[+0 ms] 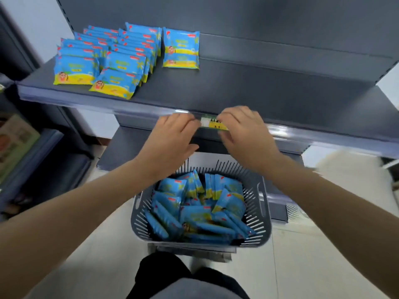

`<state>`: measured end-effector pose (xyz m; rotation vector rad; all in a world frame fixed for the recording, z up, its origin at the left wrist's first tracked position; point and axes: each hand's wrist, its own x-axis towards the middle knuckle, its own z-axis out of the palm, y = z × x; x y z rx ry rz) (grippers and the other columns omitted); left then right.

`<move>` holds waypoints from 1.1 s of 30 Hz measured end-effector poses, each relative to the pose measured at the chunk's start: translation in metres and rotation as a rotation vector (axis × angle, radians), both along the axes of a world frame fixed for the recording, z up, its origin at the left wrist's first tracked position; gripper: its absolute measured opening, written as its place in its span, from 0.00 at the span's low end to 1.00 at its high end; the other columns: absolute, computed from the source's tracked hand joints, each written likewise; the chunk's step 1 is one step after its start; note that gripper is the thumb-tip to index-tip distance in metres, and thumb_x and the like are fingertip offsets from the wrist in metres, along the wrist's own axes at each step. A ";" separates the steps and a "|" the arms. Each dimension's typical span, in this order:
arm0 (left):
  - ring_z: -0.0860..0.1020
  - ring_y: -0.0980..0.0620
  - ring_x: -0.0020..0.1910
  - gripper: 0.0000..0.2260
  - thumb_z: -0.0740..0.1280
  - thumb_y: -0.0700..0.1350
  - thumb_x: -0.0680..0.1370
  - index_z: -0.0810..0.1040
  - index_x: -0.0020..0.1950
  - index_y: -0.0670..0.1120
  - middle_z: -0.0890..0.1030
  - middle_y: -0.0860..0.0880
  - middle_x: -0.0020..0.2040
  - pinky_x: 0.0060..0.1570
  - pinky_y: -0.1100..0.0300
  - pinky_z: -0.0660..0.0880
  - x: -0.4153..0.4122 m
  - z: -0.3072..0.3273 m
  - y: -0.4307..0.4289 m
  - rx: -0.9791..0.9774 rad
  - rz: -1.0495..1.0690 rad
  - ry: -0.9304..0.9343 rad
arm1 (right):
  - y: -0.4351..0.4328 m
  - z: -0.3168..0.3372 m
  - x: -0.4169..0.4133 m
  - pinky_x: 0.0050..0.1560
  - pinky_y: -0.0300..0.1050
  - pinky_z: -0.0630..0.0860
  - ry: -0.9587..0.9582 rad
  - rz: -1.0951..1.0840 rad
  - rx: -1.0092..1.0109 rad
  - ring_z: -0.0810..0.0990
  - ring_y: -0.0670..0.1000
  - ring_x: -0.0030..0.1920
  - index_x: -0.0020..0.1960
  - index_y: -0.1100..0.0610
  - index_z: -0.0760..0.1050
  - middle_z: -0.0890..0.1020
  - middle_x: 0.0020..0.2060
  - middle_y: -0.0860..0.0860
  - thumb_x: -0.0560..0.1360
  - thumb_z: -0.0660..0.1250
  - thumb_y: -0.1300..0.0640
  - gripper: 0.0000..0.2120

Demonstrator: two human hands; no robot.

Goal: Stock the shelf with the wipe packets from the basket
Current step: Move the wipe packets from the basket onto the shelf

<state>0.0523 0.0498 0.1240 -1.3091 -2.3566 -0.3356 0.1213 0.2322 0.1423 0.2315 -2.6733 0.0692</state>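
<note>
Head view: the shelf [269, 89] runs across the frame, and its front rail is the near edge, where both hands meet. From the last packets rightward the dark board lies open to the right-hand upright and the back panel.

The left hand [174, 134] has bent fingers with their tips on the rail at the left end of the price label [212, 124], thumb hanging below. Whether it grips cannot be told. The right hand [241, 130] curls its fingers over the label's right end with the thumb under it, pinching.

Wipe packets [103, 59] stand at the board's left end in two overlapping rows, too tightly lapped to count. What looks like two more [181, 48] sit just right of them.

One grey slatted basket [262, 203] sits below the hands, holding a loose heap of packets [194, 212].
</note>
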 end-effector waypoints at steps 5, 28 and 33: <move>0.74 0.42 0.58 0.20 0.70 0.46 0.73 0.74 0.62 0.42 0.76 0.43 0.59 0.59 0.51 0.64 0.013 -0.075 -0.013 -0.272 -0.010 -0.241 | -0.006 -0.080 0.020 0.61 0.51 0.67 -0.395 -0.014 -0.014 0.71 0.57 0.61 0.62 0.59 0.72 0.76 0.60 0.55 0.77 0.62 0.57 0.15; 0.74 0.48 0.58 0.18 0.67 0.47 0.76 0.74 0.65 0.47 0.75 0.48 0.62 0.54 0.59 0.69 0.056 -0.166 0.033 -0.665 -0.034 -1.038 | 0.030 -0.184 0.048 0.37 0.40 0.68 -1.368 -0.156 -0.009 0.72 0.53 0.44 0.50 0.61 0.74 0.75 0.41 0.53 0.75 0.60 0.65 0.07; 0.75 0.48 0.56 0.16 0.68 0.45 0.75 0.76 0.62 0.44 0.77 0.47 0.61 0.57 0.55 0.71 0.030 -0.139 0.024 -0.538 0.045 -1.105 | 0.035 -0.150 0.026 0.41 0.44 0.69 -1.222 -0.186 -0.112 0.74 0.57 0.47 0.50 0.62 0.72 0.76 0.48 0.57 0.75 0.57 0.63 0.07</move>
